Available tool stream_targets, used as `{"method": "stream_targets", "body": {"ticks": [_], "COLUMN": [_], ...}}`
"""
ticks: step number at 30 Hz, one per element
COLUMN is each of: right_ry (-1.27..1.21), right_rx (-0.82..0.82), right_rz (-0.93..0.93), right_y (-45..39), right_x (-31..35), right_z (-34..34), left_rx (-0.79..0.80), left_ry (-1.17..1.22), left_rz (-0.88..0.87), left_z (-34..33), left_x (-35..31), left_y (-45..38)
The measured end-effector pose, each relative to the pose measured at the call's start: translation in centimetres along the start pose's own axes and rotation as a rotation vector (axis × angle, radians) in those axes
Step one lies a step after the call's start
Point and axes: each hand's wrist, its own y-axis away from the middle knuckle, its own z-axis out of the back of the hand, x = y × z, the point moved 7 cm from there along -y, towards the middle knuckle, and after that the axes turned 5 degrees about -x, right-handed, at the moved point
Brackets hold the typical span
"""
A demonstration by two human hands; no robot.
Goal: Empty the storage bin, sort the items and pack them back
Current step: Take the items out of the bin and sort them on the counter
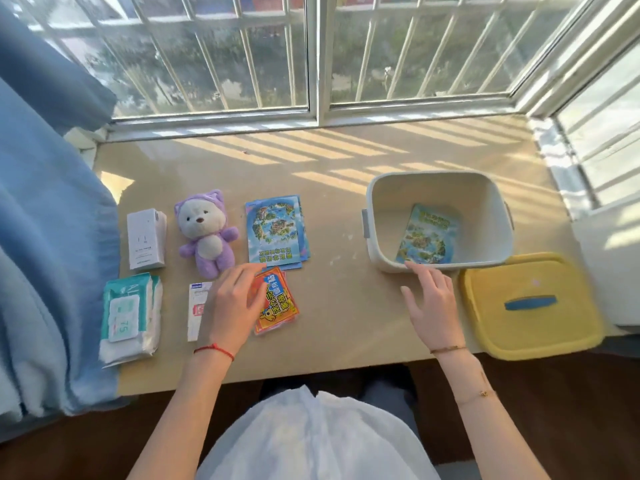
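The left hand (232,303) is closest, fingers loosely spread on the orange packets (277,301) lying lengthwise away from the person, while the right hand (431,303), open and holding nothing, touches the near rim of the storage bin (384,244) off to the right on the worktop (339,327), so packing them probably means a rightward carry.

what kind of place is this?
Probably a home, at a bay-window ledge: barred windows wrap around the sill, a blue curtain hangs beside it, and a plush toy lies there.
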Motion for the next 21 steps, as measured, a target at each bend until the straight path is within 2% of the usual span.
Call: {"method": "stream_targets", "body": {"ticks": [10,14,21], "right_ry": [0.036,0.021,-0.015], "right_rx": [0.056,0.09,0.102], "right_rz": [0.04,0.035,0.027], "right_y": [-6.7,-9.5,-14.0], "right_x": [-13.3,-16.8,-20.5], "right_z": [9.8,11.0,9.9], "left_rx": [-0.059,0.004,0.19], "left_ry": [0.092,0.113,0.186], "left_rz": [0.114,0.139,0.164], "left_z": [-8.8,-13.4,-23.7], "left_x": [-15.4,-19.4,-21.9], "left_y": [-2.2,-4.7,-10.8]}}
